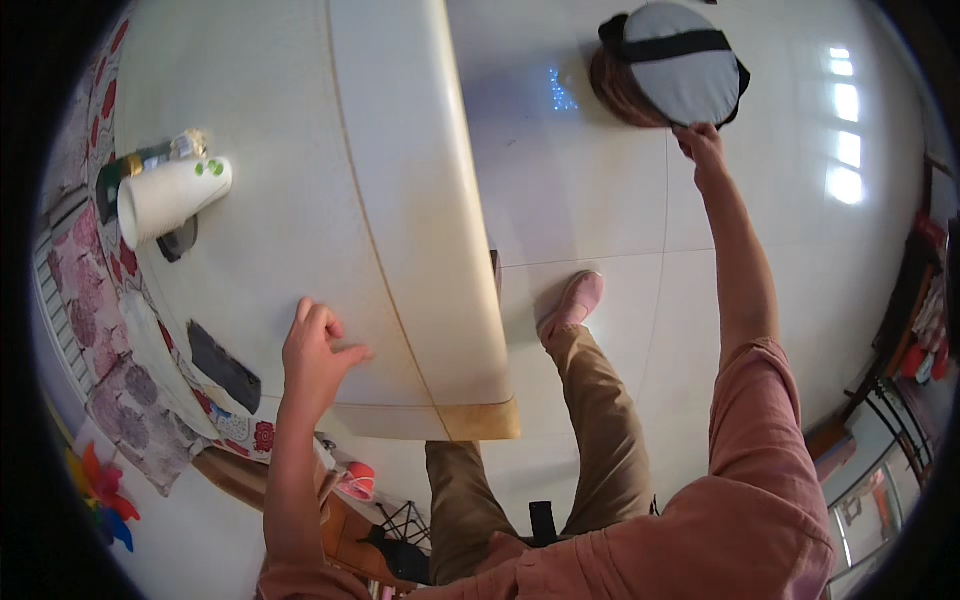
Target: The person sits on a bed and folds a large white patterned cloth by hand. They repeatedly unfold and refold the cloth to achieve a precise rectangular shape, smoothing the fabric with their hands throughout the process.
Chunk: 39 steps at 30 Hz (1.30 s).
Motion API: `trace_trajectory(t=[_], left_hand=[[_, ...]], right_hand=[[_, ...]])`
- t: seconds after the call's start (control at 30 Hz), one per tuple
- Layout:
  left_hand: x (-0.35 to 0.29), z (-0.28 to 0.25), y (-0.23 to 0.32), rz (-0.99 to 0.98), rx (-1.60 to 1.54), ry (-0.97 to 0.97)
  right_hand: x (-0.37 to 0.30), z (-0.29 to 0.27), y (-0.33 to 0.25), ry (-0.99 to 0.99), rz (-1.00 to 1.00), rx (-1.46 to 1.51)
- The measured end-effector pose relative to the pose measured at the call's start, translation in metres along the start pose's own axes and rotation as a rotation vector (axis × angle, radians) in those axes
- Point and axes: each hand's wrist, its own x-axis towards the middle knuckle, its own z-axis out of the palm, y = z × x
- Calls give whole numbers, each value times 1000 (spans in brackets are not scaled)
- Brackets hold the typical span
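My right hand [700,146], arm stretched far forward, is closed on the near edge of a round thing with a flat grey top [680,85]. A black strap crosses its top, and reddish brown shows along its side; I cannot tell whether it is a stool or a bag. Over the white table on the left, my left hand [318,350] holds nothing, its fingers loosely bent and the thumb apart. Nearest to that hand lies a dark flat rectangular thing [224,366].
A stack of white paper cups [175,200] lies sideways on the table [250,110], beside a dark green item [112,188]. The table's rounded edge [440,150] runs along my left. My foot in a pink shoe [577,300] stands on pale floor tiles. Furniture [905,400] lines the right.
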Motion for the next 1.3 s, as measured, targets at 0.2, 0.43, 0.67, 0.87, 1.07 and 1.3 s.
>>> trace_trajectory(t=[0.2,0.43,0.67,0.87,1.07,1.3], left_hand=[[-6,4,-21,155,5,86],[-17,19,-51,329,-199,244],[-182,92,-110,487,-443,443],[-418,205,-302,60,-497,127],[-512,216,-454,-146,-485,295],[-482,164,-662,-297,-482,563]], right_hand=[[-134,-9,77,70,40,-310],[-340,56,139,25,214,-634],[-474,100,281,-203,313,-651],[-606,234,284,-300,222,-646],[-706,381,294,-375,113,-560],[-817,609,311,-675,-77,-939]])
